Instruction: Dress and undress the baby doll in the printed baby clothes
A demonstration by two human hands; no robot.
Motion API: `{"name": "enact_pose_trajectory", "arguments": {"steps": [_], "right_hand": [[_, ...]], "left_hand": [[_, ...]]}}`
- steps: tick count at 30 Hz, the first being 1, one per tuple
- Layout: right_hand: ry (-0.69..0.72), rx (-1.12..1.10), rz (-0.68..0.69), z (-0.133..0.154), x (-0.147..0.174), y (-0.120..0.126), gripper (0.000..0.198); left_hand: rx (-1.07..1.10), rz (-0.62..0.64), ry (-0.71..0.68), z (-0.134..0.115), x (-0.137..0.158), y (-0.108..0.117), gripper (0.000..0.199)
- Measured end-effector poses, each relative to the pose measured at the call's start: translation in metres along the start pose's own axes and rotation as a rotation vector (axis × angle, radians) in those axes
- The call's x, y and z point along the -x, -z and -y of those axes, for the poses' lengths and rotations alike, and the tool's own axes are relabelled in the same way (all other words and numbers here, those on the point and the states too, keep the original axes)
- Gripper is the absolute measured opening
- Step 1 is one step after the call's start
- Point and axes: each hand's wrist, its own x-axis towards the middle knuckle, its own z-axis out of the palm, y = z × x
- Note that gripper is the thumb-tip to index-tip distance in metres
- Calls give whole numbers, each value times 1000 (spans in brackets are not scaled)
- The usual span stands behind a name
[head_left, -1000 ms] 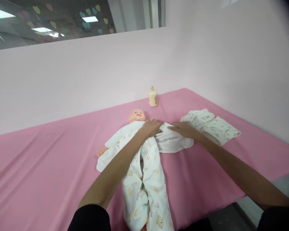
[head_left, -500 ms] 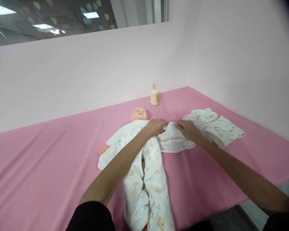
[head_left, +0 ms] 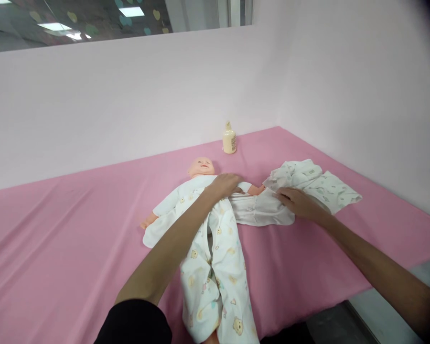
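Observation:
A baby doll point(head_left: 201, 166) lies on its back, dressed in white clothing with bear-print trousers point(head_left: 232, 267). My left hand point(head_left: 226, 184) is at the doll's chest, its fingers closed by the upper arm on the white top; the fingertips are partly hidden. A white cloth flap point(head_left: 260, 210) of the garment spreads out to the right. At its far end my right hand point(head_left: 298, 203) pinches the upper edge. Above the flap, the doll's small arm point(head_left: 256, 189) sticks out of a short white sleeve.
Crumpled white printed baby clothes point(head_left: 317, 184) lie right of the doll, close to my right hand. A cream pump bottle point(head_left: 229, 139) stands behind the doll's head. The pink table cover point(head_left: 75, 239) meets white walls at the back and right.
My right hand has moved right and slightly down, pulling the flap flatter. The doll's arm, covered before, now shows above it. My left hand has shifted slightly left in the view.

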Motion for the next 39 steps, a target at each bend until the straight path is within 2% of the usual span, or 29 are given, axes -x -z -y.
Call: {"name": "enact_pose_trajectory", "arguments": {"steps": [5,12,17,24,28,31,39], "right_hand": [[104,-19,46,-4,3,-1,32],[265,35,62,12,3,-11,33],[160,-19,103,8,9,-1,36],[139,-3,213,0,11,13,38],[171,6,168,7,11,12,37],[178,35,93,16,5,2,35],[30,216,-109,40,-14,-41,22]], "left_hand": [[-12,7,18,0,-1,-2,31],[-27,26,27,-1,-3,-3,31],[-4,14,10,0,-3,-5,31],[-3,14,31,-1,-3,-1,30],[13,4,69,-1,-7,-5,33],[-4,-10,80,-1,-12,-11,34],[-23,1,135,-6,-17,-16,38]]}}
